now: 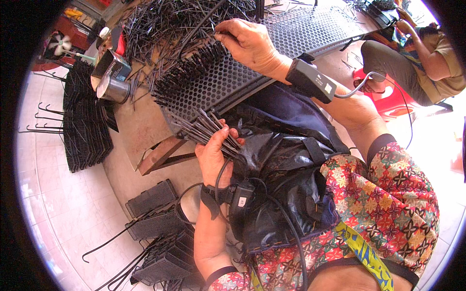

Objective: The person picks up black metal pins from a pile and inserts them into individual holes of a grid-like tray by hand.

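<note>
A long black perforated plate (pixel 204 89) lies in front of me on the work surface, with rows of short dark sticks standing upright in its holes along the far side and left end. My left hand (pixel 214 145) is closed around a bundle of thin dark sticks (pixel 207 127), just off the plate's near edge. Over the far edge of the plate, at the end of the upright row (pixel 193 65), is my right hand (pixel 242 42). Its thumb and forefinger are pinched together; whether a stick is between them cannot be seen. Each wrist bears a strapped black device with a cable.
Loose dark sticks (pixel 156 25) are heaped behind the plate. A metal cup (pixel 113 89) and an open box (pixel 114 65) stand at the left. Black mesh racks with hooked rods (pixel 87 120) lie on the floor; more (pixel 164 251) sit below. Another person (pixel 411 69) sits at upper right.
</note>
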